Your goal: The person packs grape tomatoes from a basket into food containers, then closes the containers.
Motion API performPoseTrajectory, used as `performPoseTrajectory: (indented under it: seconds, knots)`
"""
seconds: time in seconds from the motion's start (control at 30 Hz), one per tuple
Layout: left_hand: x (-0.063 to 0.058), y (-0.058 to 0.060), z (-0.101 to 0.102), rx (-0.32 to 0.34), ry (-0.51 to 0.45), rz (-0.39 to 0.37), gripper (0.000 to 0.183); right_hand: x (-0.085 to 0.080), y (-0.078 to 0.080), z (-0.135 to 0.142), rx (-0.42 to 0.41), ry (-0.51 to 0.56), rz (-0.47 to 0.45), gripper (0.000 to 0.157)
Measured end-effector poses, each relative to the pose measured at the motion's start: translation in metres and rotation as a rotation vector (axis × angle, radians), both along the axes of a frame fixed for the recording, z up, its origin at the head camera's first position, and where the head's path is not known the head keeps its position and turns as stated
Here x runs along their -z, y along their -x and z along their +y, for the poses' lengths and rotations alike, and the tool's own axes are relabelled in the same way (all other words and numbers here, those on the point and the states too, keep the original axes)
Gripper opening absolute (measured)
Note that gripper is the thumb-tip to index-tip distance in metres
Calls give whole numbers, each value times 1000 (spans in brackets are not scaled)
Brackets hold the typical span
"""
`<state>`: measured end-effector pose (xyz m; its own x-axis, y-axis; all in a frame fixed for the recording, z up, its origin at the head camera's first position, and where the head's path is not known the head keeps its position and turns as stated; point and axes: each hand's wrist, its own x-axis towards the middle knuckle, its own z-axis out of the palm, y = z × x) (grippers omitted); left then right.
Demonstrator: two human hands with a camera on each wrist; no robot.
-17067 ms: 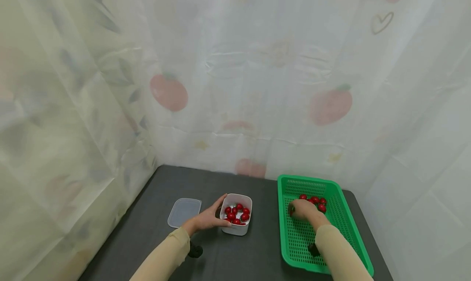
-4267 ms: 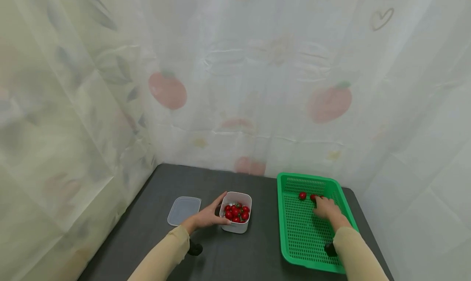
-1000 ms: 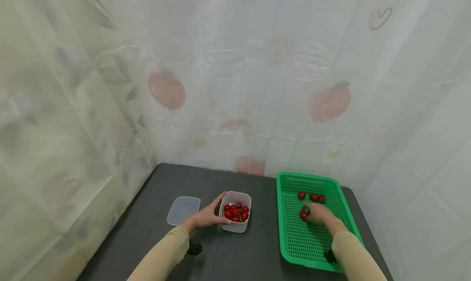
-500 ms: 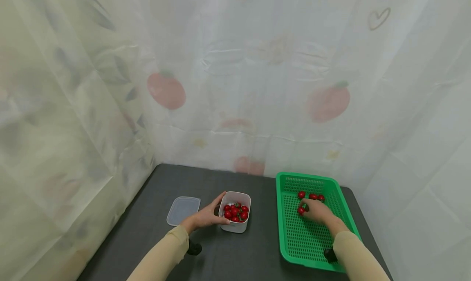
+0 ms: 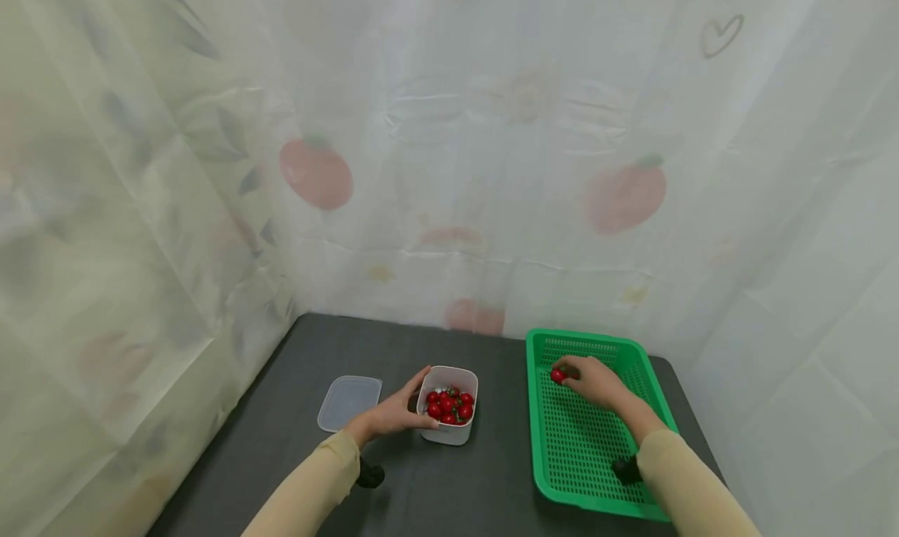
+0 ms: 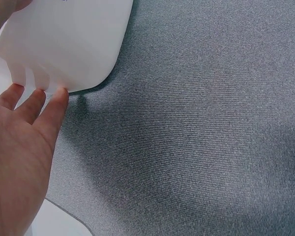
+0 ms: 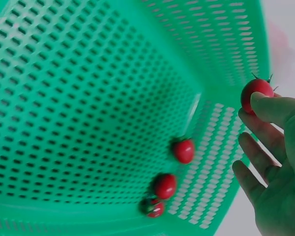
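My left hand (image 5: 395,414) holds a white plastic container (image 5: 447,435), fingers on its left side and thumb at the near side. Several red cherry tomatoes (image 5: 447,404) with green stems lie inside it. In the left wrist view, the fingertips touch the wall of the container (image 6: 69,44). My right hand (image 5: 597,382) pinches one cherry tomato (image 7: 253,94) between thumb and index finger, above the far part of the green basket (image 5: 539,443). Three more tomatoes (image 7: 183,151) lie at one end of the basket in the right wrist view; the right hand hides them in the head view.
A translucent square lid (image 5: 349,403) lies on the dark grey table (image 5: 492,474), left of the container. The basket's raised rim stands between the right hand and the container. A printed curtain (image 5: 449,170) hangs behind the table.
Over the longer span, the basket's tomatoes have become fewer and the container's more. In the last second my right hand has lifted the pinched tomato up and leftward. The left hand stays put.
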<state>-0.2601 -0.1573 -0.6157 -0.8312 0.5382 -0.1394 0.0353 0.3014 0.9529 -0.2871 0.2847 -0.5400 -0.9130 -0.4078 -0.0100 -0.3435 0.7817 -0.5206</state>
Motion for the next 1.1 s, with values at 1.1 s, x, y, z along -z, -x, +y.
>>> performPoseTrajectory:
  seconds: [1.1]
  knots:
    - [-2, 1, 0, -11, 27, 0, 109, -16, 13, -130, -268, -32, 76, 29]
